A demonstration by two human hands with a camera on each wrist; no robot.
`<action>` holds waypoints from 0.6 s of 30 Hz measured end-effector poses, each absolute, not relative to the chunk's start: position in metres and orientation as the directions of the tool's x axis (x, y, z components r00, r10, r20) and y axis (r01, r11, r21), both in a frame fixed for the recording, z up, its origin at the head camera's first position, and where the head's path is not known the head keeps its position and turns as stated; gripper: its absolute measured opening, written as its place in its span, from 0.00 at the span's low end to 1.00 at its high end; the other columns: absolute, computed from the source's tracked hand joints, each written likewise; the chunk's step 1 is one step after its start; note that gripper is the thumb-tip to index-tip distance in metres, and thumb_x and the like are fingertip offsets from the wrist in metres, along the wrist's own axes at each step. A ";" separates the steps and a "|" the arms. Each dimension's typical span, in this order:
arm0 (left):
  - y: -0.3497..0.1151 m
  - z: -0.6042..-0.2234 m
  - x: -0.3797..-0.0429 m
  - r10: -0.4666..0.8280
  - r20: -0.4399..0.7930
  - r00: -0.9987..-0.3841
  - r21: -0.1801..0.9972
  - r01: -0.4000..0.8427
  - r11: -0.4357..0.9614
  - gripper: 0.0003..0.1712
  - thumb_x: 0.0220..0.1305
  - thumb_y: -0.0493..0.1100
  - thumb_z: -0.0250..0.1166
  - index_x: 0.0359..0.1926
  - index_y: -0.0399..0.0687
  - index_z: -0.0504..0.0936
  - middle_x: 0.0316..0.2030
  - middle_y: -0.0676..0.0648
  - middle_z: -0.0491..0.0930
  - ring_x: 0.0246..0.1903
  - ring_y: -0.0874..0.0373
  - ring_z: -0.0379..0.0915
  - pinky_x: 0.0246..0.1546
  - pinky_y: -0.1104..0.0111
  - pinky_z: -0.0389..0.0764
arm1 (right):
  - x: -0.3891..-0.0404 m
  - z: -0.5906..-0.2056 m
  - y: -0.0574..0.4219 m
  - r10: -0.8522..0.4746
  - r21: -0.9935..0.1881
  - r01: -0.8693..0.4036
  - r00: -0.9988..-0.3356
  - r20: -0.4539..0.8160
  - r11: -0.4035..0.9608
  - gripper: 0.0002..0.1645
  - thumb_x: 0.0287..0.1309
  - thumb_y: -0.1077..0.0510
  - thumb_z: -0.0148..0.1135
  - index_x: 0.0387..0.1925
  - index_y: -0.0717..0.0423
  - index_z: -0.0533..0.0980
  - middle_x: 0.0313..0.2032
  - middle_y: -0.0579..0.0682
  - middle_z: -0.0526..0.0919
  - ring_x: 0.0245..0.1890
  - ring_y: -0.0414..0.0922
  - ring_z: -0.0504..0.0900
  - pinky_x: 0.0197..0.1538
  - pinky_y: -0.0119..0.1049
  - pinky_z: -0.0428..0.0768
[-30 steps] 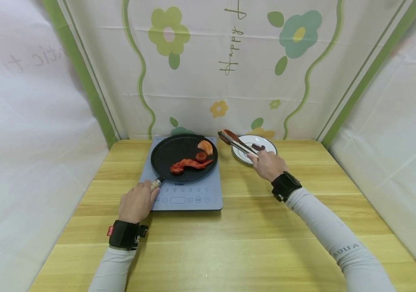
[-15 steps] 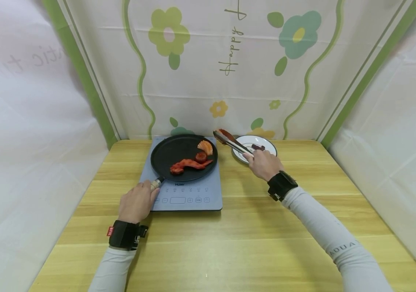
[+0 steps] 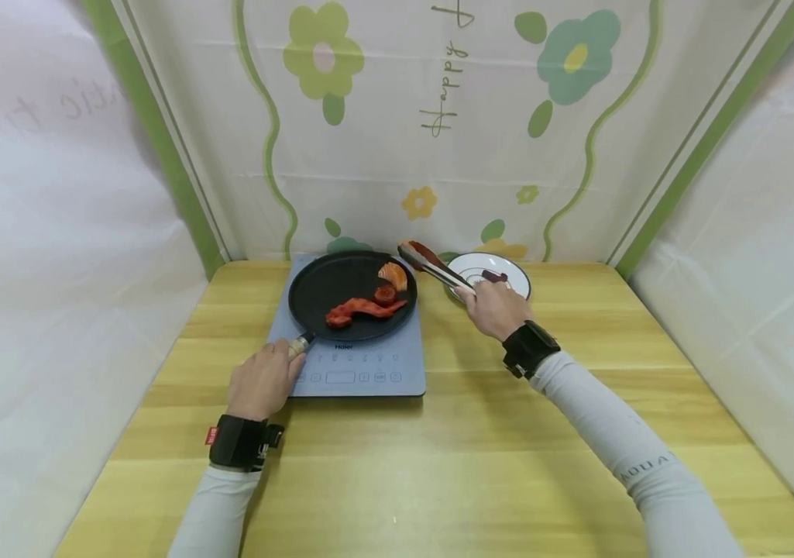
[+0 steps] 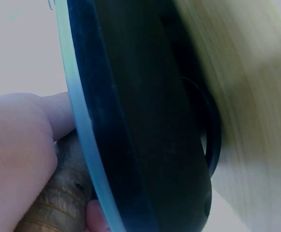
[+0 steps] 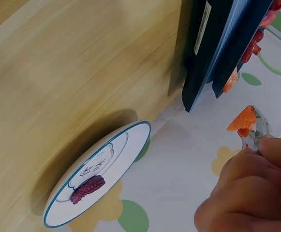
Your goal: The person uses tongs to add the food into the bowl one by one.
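Observation:
My left hand [image 3: 260, 380] grips the wooden handle [image 3: 299, 345] of a flat black frying pan [image 3: 327, 279]. In the pan lie a long red food piece [image 3: 362, 310], a round red slice [image 3: 385, 294] and an orange striped slice [image 3: 393, 275]. My right hand [image 3: 497, 306] holds metal tongs [image 3: 438, 269] near the pan's right rim. Between the tongs' tips is an orange piece of food [image 5: 244, 121], clearest in the right wrist view. The left fingers are partly hidden behind the cooktop edge in the left wrist view.
Under the pan sits a grey-blue induction cooktop [image 3: 369, 384]. A white plate [image 3: 469, 267] with a blue rim, bearing a dark purplish-red food piece [image 5: 87, 188], stands right of it. A flowered curtain [image 3: 383, 155] hangs behind the wooden table [image 3: 438, 465].
My right hand has moved left, carrying the tongs and orange piece from beside the plate to the pan's rim. The left hand stays on the handle. The head view has shifted slightly.

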State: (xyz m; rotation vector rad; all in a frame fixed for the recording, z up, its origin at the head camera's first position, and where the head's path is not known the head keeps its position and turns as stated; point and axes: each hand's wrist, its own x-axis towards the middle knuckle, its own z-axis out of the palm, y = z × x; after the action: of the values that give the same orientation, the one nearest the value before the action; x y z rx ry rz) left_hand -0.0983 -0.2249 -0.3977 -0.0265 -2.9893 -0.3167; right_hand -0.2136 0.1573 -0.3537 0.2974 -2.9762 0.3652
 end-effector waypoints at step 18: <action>-0.223 -0.396 -0.100 -0.019 0.110 -0.994 0.204 0.004 0.979 0.21 0.70 0.58 0.54 0.39 0.42 0.71 0.27 0.44 0.72 0.22 0.52 0.67 0.18 0.63 0.62 | -0.214 -0.356 0.139 -0.218 -0.217 -0.244 -0.966 0.138 0.945 0.34 0.71 0.34 0.38 0.19 0.53 0.69 0.21 0.52 0.75 0.17 0.49 0.75 0.20 0.43 0.69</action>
State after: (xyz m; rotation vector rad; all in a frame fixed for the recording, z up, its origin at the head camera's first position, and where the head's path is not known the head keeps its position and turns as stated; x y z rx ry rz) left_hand -0.0996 -0.2231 -0.3963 0.0117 -3.0143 -0.3107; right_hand -0.2141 0.1385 -0.3563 0.3556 -2.9873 0.3554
